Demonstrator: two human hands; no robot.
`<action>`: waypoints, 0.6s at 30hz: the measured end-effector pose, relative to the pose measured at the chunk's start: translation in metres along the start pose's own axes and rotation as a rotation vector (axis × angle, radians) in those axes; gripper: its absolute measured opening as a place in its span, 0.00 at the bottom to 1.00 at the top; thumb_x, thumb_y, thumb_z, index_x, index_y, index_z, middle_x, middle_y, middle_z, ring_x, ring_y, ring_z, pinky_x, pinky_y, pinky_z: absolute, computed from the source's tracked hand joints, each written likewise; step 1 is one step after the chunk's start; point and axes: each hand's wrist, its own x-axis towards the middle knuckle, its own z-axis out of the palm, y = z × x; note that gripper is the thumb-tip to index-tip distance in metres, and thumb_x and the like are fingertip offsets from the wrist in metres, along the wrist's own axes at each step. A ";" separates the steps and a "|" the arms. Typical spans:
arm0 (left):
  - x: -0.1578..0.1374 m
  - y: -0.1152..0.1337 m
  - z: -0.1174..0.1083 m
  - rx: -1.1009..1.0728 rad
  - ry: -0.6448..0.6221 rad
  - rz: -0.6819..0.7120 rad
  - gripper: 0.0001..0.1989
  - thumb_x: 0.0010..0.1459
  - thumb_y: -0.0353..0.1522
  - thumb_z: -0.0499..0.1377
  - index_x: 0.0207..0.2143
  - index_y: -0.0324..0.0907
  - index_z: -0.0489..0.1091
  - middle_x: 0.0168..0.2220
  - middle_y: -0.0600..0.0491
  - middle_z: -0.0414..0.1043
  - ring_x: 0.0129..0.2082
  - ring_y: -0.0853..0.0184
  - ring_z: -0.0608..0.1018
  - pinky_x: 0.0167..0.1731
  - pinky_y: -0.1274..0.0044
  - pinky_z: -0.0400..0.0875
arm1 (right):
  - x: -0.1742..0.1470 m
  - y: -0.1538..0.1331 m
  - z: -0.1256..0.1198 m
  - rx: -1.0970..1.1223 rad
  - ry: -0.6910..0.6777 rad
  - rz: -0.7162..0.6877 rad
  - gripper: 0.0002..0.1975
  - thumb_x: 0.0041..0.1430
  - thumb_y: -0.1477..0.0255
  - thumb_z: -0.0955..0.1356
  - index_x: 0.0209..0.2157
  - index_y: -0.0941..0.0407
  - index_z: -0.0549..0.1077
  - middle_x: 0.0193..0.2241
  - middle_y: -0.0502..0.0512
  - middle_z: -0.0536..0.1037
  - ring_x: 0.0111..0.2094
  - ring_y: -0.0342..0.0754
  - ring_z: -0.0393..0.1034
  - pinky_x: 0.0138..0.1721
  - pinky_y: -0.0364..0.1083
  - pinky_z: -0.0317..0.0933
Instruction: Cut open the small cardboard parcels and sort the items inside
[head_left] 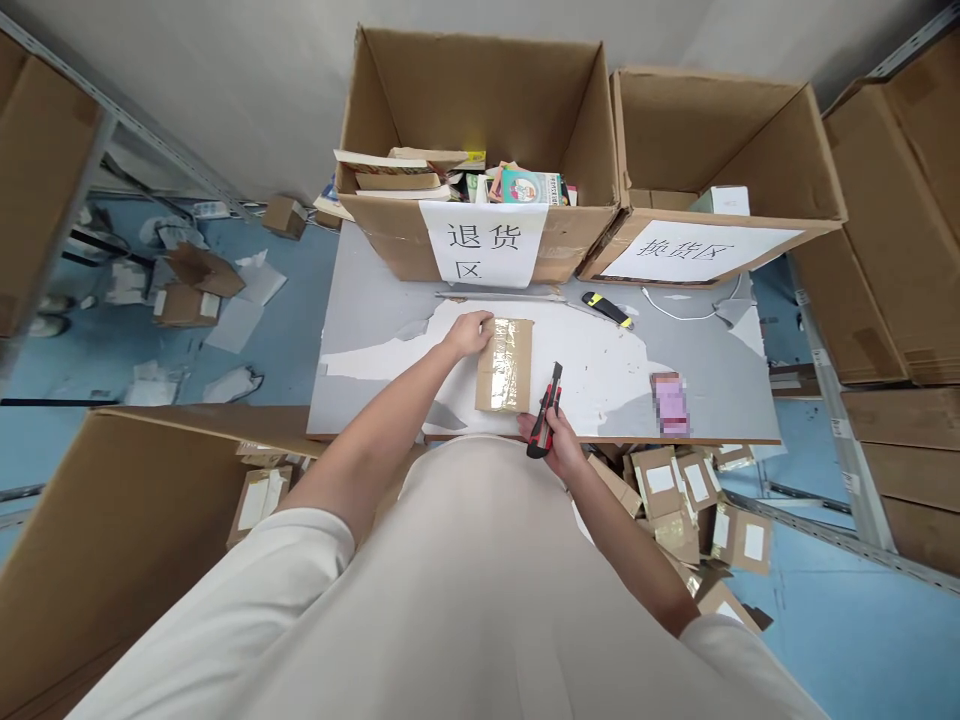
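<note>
A small cardboard box (pixel 486 375) lies on the worktable, with shiny clear tape running down the middle of its upper face. My left hand (pixel 469 333) is closed on the box's far left corner. In my right hand (pixel 561 446) is a red and black utility knife (pixel 541 432), its tip pointing away from me. The fingers of that hand reach to the near right corner of the box; whether they press on it I cannot tell. A second utility knife, black and yellow (pixel 606 309), rests farther back on the table.
Behind stand a large carton (pixel 405 240) of books and a carton (pixel 817 225) with a white box (pixel 729 200) inside. A pink item (pixel 672 405) and a white cable (pixel 686 317) lie on the table (pixel 720 370). Parcels (pixel 675 490) are heaped below; an open carton (pixel 97 540) stands left.
</note>
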 end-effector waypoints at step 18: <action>-0.116 0.001 0.020 -0.014 0.383 -0.246 0.38 0.46 0.40 0.62 0.58 0.36 0.56 0.58 0.37 0.60 0.60 0.55 0.64 0.56 0.66 0.62 | 0.085 -0.101 -0.016 -0.675 0.042 -0.420 0.24 0.54 0.54 0.66 0.47 0.54 0.67 0.33 0.52 0.76 0.29 0.44 0.73 0.33 0.46 0.70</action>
